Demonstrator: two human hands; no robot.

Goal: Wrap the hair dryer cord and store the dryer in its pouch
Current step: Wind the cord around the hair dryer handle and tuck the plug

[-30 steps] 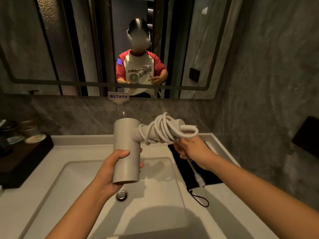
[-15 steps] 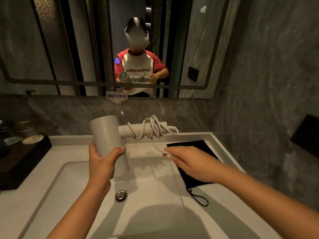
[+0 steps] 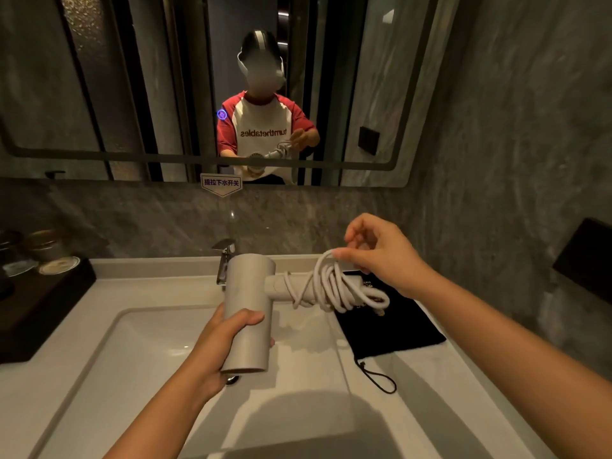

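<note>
Above the sink point(image 3: 149, 329), left hand point(image 3: 218, 349) clasps dryer point(image 3: 248, 313); raised right hand point(image 3: 377, 253) pinches cord point(image 3: 328, 286).

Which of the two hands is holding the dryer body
The left hand, wrapped around the hair dryer barrel. The right hand only pinches a loop of cord.

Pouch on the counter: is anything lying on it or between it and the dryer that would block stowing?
Nothing visible lies on the black pouch. The hair dryer, held in the left hand, hangs over the sink beside it; the right hand holds a cord loop above the pouch's far end.
</note>
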